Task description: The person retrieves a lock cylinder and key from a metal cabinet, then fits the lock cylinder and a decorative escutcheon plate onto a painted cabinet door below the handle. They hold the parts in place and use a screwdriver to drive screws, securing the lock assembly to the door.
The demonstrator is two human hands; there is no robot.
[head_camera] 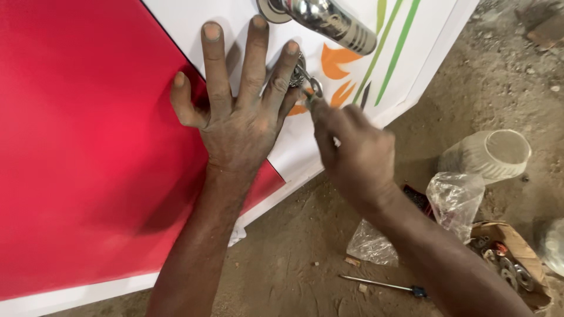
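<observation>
i see my left hand [238, 114] spread flat, fingers splayed and holding nothing, pressed against the red and white door panel with orange and green leaf print [88, 147]. its index fingertip sits beside a small round silver metal keyhole fitting [299, 73] on the white part of the panel. my right hand [352, 152] is clenched around a slim tool with a green-tipped handle [310, 97], whose end meets that fitting. just above is a shiny chrome lever door handle [329, 20]. on the dirt floor [294, 276] to the right lie a thin screwdriver with a dark handle [385, 286], crumpled clear plastic bags [452, 199], a ribbed pale cup on its side [490, 154] and a brown cardboard box of metal hardware [511, 264].
</observation>
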